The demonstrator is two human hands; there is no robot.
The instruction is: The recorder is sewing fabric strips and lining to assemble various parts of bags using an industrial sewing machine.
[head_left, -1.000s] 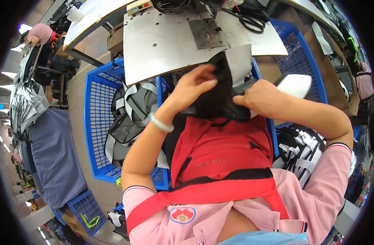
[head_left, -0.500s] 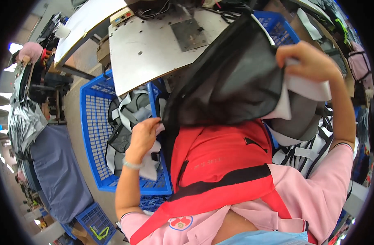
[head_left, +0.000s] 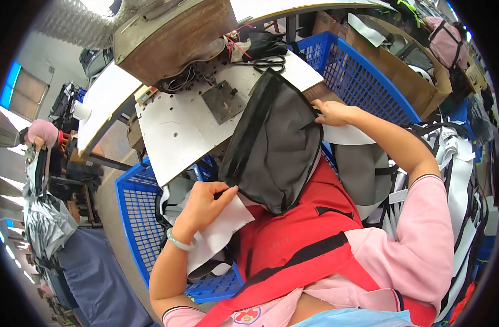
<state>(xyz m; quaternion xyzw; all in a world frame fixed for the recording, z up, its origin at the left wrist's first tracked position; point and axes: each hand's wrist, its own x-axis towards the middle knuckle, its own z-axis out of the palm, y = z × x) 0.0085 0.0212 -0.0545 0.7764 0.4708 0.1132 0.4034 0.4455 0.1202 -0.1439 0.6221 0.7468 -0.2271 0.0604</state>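
A dark grey fabric panel [head_left: 277, 144] with black edging, which looks like a sewn bag piece, is stretched between my hands above my red apron. At its lower left corner, my left hand [head_left: 202, 204] is closed in a pinch on the edge. My right hand [head_left: 335, 113] pinches the upper right edge, thumb and fingers together. A white sheet-like piece [head_left: 225, 224] hangs just below my left hand. Beneath my right forearm lies a grey piece with white edges [head_left: 358, 166]. The panel's far end overlaps the white worktable [head_left: 170, 125].
A brown machine body [head_left: 176, 43] stands on the worktable, with a metal plate [head_left: 222, 102] and black-handled scissors [head_left: 269, 64] nearby. Blue baskets stand left [head_left: 134, 201] and right [head_left: 377, 90]. A cardboard box [head_left: 439, 94] and heaped white pieces with black straps [head_left: 454, 169] are at right.
The panel, blurred and spread wide toward the right before, now hangs steadier and narrower. My right hand has come inward to the left. The view has shifted, showing more of the machine.
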